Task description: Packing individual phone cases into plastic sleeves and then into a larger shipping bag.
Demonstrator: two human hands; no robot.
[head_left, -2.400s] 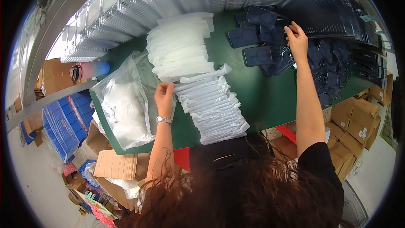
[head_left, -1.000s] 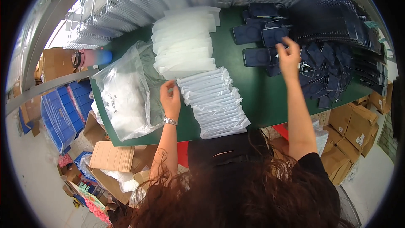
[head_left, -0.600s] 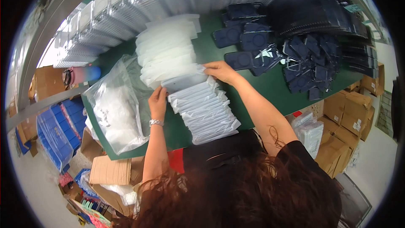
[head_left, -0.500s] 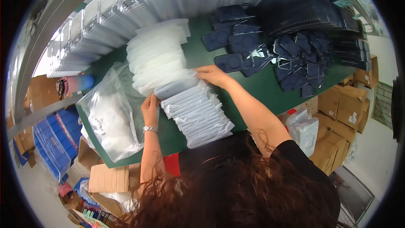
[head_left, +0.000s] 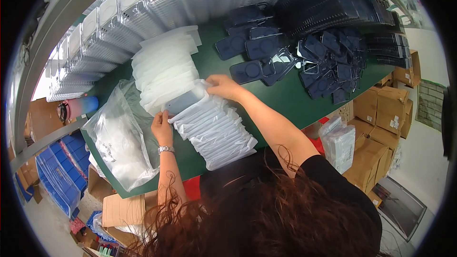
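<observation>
A dark, flat phone case [head_left: 184,102] lies between my hands, its right end covered by a thin white sleeve [head_left: 198,87]. My left hand [head_left: 162,127] is closed at the case's left end, thumb and fingertips on its edge. Around the sleeve's right edge, my right hand [head_left: 223,87] pinches with thumb and fingers. Beyond them a fanned row of thin white sleeves [head_left: 164,66] stretches away over the green table [head_left: 281,107]. Nearer to me is an overlapping row of wrapped flat packets [head_left: 214,131].
A clear plastic bag [head_left: 121,138] with white contents lies at the left. Dark phone cases [head_left: 245,71] are scattered and piled at the right. Clear trays [head_left: 157,0] and black trays [head_left: 328,7] line the back. A pink-and-blue bottle [head_left: 81,107] stands at the left edge; cardboard boxes [head_left: 385,109] are at the right.
The view has shifted a little. Less of the case's right end shows, with the white sleeve now over it. Both hands stay at the two ends.
</observation>
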